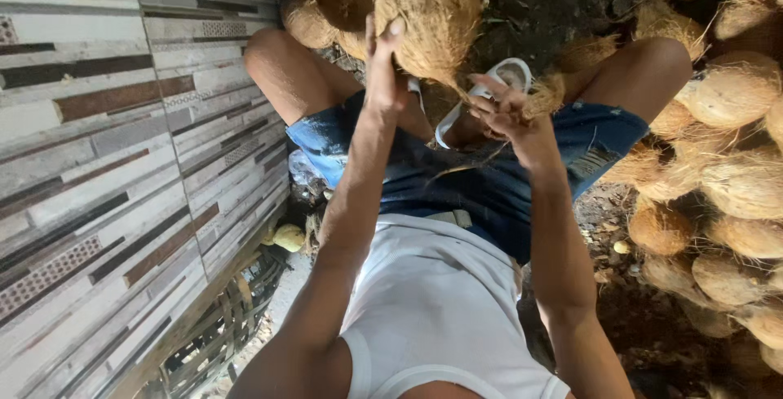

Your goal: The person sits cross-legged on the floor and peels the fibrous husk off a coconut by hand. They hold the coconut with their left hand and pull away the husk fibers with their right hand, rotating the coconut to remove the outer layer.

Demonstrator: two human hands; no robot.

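A large brown husked coconut is held up in front of me, above my lap. My left hand presses against its left side, fingers pointing up along the fibres. At its lower tip, my right hand pinches a strand of loose husk fibre. I sit with bare knees apart, in blue denim shorts and a white shirt. A white sandal shows on my foot just below the coconut.
A tiled wall with grey and brown stripes runs along the left. Several fibrous coconuts are piled at the right, and more lie beyond my knees. Woven basket strips lie at the wall's foot.
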